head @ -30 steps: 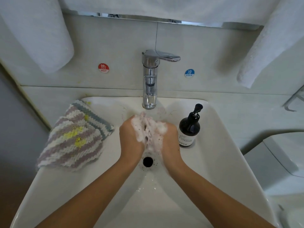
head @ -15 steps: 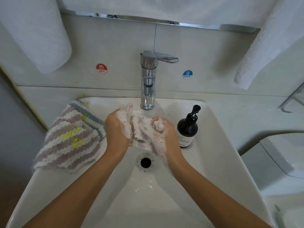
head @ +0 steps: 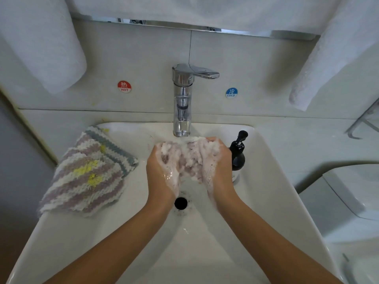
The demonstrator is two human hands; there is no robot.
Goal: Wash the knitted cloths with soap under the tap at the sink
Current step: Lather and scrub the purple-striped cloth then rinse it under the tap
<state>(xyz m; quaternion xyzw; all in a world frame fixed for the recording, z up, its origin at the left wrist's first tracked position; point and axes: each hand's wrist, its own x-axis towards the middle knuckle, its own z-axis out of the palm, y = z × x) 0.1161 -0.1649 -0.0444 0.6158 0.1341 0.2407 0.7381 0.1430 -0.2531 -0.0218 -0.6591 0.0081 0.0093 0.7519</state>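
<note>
While your left hand (head: 162,173) and right hand (head: 217,169) both clutch the lathered knitted cloth (head: 189,158), it sits beneath the tap (head: 182,103).
Fingers curled into the foam; two striped cloths (head: 88,173) rest on the sink (head: 127,232) rim.

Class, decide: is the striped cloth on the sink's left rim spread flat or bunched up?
Spread flat. The striped cloth lies open on the sink rim, stripes showing.
</note>
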